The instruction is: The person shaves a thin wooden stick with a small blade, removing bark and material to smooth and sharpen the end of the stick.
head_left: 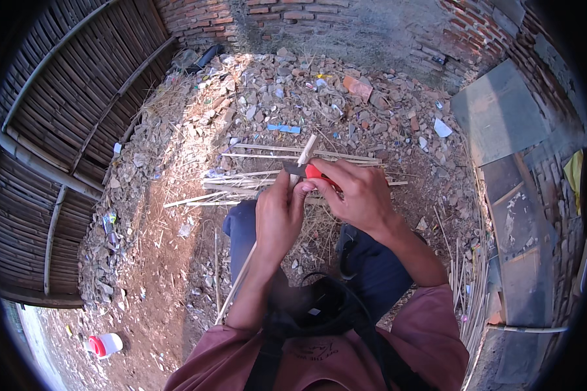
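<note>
My left hand is closed around a pale bamboo strip, whose upper end sticks up beyond my fingers. A thin pale length shows beside my left forearm, seemingly the same strip. In my right hand is a knife with a red handle. Its dark blade points left and lies across the strip, just above my left fingertips. My two hands are close together, over the gap between my knees. Just beyond them, cut bamboo strips lie in a loose pile on the ground.
Stones and litter form a rubble heap before the brick wall. A bamboo wall stands left; grey boards lean at right. More long strips lie by my right side. A white tub with a red lid sits lower left.
</note>
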A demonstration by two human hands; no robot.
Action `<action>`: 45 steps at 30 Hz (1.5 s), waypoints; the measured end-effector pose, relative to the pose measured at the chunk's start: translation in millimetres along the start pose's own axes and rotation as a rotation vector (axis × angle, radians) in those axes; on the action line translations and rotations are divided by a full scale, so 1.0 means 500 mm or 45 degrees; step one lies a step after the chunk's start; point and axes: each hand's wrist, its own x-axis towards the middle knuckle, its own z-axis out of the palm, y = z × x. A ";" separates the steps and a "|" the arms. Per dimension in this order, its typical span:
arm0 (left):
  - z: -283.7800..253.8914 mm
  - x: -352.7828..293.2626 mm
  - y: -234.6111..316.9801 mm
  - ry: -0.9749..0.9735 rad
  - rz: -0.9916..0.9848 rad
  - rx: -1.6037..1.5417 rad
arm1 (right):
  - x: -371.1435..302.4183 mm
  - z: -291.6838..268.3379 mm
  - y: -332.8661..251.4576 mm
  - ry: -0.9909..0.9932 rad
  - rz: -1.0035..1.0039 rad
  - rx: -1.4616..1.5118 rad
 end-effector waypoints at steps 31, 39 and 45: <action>-0.001 0.003 0.013 0.082 -0.233 0.150 | -0.014 0.007 -0.019 0.065 0.064 -0.129; 0.002 0.009 0.009 0.111 -0.250 0.186 | -0.008 0.018 -0.009 0.204 -0.035 -0.215; 0.007 0.015 0.002 0.093 -0.258 0.213 | -0.008 0.014 -0.009 0.155 0.031 -0.197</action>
